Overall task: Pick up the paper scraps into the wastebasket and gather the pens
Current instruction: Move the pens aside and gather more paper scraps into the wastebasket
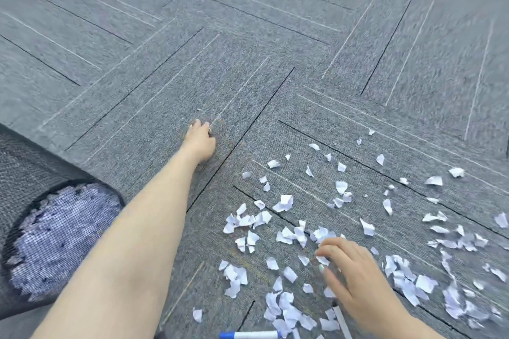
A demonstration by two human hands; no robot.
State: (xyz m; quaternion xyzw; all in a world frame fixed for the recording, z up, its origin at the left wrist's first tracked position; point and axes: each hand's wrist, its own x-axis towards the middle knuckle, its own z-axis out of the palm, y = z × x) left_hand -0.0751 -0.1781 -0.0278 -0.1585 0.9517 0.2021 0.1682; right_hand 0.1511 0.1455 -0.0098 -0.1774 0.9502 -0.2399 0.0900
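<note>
Several white paper scraps [286, 202] lie scattered over the grey carpet at the right and lower middle. At the left stands a black mesh wastebasket [24, 162] with a layer of scraps inside. My right hand [355, 281] hovers low over the scraps, fingers bent, and its thumb and fingertips pinch a scrap [322, 260]. My left hand [199, 140] is stretched far forward and rests on the bare carpet, holding nothing that I can see. A white pen with a blue cap [249, 335] lies at the bottom edge. A second pen [341, 319] pokes out from under my right hand.
Grey carpet tiles [275, 36] with thin dark and light lines cover the whole floor. The scraps spread right to the right-hand edge [451, 303]. A tiny speck [199, 109] lies just beyond my left fingertips.
</note>
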